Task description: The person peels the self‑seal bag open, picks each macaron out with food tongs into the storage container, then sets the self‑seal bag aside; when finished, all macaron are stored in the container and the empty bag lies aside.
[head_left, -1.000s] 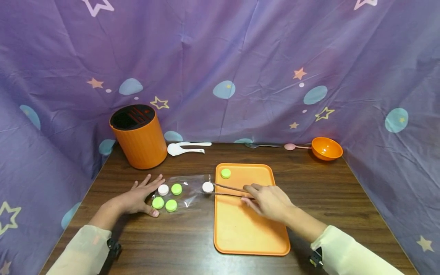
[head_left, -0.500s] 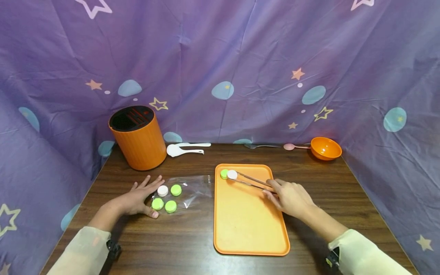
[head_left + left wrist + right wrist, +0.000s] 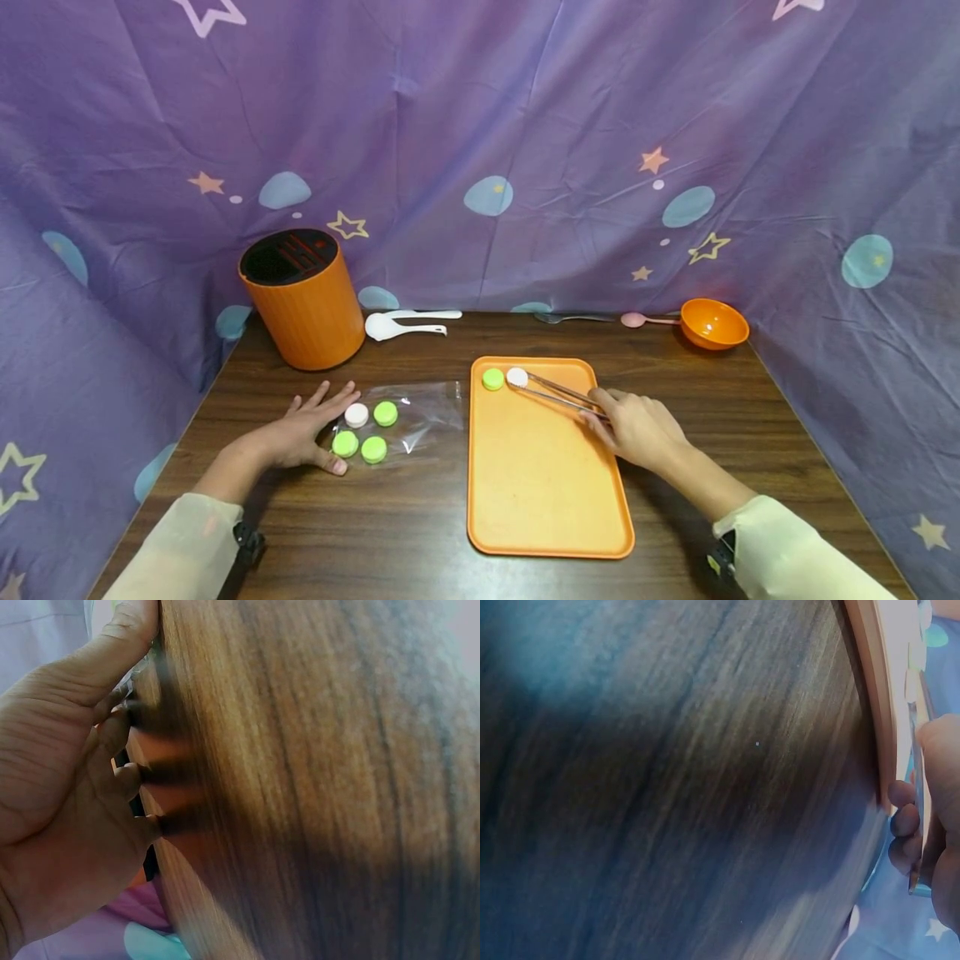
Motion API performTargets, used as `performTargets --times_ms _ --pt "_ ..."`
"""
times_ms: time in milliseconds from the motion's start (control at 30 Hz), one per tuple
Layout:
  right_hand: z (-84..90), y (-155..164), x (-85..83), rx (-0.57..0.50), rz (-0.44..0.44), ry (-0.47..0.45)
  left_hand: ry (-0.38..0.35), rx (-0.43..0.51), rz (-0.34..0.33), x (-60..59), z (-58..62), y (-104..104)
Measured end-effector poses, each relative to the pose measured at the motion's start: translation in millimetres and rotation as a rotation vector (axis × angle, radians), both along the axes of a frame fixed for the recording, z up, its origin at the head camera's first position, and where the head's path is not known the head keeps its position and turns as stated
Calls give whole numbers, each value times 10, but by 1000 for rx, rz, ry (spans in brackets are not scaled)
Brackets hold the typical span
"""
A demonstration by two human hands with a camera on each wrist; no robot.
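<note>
My right hand [image 3: 636, 427] grips a pair of metal tongs [image 3: 558, 397] over the orange tray [image 3: 547, 500]. The tips of the tongs are around a white round disc [image 3: 517, 377] at the tray's far end, beside a green disc [image 3: 492, 379]. Fingers spread, my left hand [image 3: 303, 429] rests at the left edge of a clear plastic bag [image 3: 427, 417]. On that bag's left part show a white disc [image 3: 356, 415] and several green discs [image 3: 373, 449]. In the left wrist view the fingertips [image 3: 150, 826] meet the wooden table.
An orange knife block [image 3: 303, 321] stands at the back left, with white spoons [image 3: 405, 327] to its right. Along the back lie a fork [image 3: 573, 317] and a pink spoon [image 3: 633, 320], near an orange bowl [image 3: 714, 324]. A purple curtain [image 3: 420, 167] hangs behind the table.
My right hand has carried the white disc in the tongs from the bag to the tray's far end, then slightly right, away from the green disc. My left hand has stayed put.
</note>
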State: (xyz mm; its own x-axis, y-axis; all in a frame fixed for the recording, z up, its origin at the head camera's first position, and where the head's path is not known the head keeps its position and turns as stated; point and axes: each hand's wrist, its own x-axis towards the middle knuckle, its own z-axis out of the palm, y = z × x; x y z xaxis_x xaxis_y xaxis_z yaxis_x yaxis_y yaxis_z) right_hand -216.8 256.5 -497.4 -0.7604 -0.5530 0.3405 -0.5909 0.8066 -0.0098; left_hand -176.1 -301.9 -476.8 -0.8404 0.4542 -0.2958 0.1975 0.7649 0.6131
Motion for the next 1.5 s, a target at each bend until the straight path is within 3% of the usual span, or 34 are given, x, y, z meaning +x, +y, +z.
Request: performTargets --times_ms 500,867,967,1233,1500 --pt "2 -11 16 11 -61 -98 -22 -2 9 26 55 10" --pt "59 -53 36 -31 -36 -37 -27 -32 17 51 60 30" --pt "99 -129 69 -45 5 -3 -26 -32 15 47 50 24" --pt "158 -439 187 -1 220 84 -35 -36 17 36 67 29" --pt "150 -756 224 39 298 33 -41 -37 19 7 66 43"
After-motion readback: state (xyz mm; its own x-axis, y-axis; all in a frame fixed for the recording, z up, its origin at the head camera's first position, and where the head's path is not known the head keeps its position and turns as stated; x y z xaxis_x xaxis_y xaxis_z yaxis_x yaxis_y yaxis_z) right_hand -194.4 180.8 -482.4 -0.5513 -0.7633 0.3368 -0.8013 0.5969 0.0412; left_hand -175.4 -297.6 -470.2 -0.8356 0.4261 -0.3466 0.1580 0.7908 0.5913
